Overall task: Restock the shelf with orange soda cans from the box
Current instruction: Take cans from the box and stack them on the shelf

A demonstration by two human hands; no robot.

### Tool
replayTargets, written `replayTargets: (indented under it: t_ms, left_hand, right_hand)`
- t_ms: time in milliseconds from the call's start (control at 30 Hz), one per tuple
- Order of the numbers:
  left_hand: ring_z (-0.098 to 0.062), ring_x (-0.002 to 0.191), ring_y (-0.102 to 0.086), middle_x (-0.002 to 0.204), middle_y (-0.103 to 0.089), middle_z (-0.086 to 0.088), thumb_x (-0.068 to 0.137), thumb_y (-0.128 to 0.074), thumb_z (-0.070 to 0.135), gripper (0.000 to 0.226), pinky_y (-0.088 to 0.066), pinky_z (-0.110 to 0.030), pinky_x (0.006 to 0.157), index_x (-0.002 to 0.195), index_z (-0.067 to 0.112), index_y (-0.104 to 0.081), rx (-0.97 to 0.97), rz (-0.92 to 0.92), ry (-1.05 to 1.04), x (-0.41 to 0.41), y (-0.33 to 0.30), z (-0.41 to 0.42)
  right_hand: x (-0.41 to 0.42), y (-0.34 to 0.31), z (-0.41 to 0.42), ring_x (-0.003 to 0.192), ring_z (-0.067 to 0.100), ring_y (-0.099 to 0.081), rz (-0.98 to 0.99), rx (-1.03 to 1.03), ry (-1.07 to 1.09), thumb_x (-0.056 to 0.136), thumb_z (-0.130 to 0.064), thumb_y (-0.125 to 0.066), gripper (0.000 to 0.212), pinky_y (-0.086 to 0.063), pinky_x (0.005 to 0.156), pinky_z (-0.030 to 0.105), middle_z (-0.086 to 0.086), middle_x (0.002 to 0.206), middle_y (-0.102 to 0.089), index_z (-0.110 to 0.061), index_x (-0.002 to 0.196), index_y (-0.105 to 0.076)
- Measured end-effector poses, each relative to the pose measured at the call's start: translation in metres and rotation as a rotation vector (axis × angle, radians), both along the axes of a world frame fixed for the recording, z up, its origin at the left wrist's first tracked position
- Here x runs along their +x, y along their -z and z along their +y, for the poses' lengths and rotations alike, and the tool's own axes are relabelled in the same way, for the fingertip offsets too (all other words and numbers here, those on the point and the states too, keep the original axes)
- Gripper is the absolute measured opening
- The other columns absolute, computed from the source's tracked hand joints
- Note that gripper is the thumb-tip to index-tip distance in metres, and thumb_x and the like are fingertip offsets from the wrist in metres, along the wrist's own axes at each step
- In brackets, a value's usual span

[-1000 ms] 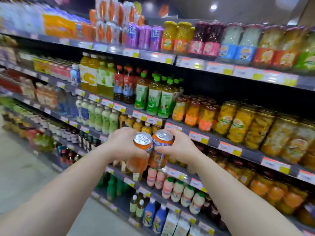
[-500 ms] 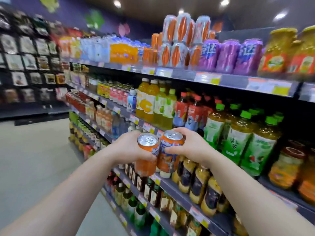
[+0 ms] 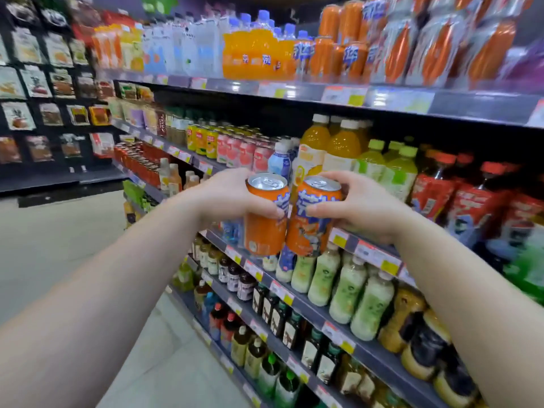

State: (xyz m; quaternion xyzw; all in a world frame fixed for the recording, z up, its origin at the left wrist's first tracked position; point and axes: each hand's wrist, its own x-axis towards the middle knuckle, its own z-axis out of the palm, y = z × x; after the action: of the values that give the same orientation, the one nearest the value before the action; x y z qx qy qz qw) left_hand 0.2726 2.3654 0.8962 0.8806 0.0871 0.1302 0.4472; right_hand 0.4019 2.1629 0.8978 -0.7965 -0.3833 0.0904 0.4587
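Both cans have risen against the shelving. The left hand grip wraps one orange can; the right hand grips another can touching it. Neither is shelved; orange stock on the top shelf sits above both grips.

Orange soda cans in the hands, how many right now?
2: one orange can gripped by the left hand, one orange can gripped by the right hand, side by side.

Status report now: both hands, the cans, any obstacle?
Left hand grips one orange can. Right hand grips second can. Both unshelved. No obstacle seen.
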Motion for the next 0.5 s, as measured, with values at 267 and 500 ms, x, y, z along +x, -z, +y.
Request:
replayTargets:
  t_ms: [267, 500]
  left_hand:
    - [0.011, 0.070, -0.066, 0.078, -0.070, 0.029, 0.048, -0.085, 0.056, 0.055, -0.049, -0.008, 0.047, 0.092, 0.038, -0.057, -0.052, -0.004, 0.104, 0.035, 0.006, 0.125]
    - [0.005, 0.072, -0.070, 0.082, -0.072, 0.028, 0.065, -0.087, 0.035, 0.035, -0.050, -0.010, 0.049, 0.090, 0.035, -0.063, -0.049, -0.077, 0.253, 0.105, -0.014, 0.153]
  right_hand:
    - [0.009, 0.003, 0.107, 0.077, 0.005, -0.073, 0.036, 0.088, 0.128, 0.034, -0.055, -0.085, 0.077, -0.054, 0.057, 0.019, -0.008, 0.091, -0.076, -0.037, 0.104, -0.060]
    - [0.048, -0.022, 0.127, 0.081, 0.007, -0.074, -0.007, 0.084, 0.240, 0.057, -0.039, -0.092, 0.076, -0.055, 0.059, 0.025, -0.006, 0.098, -0.075, -0.031, 0.123, -0.056]
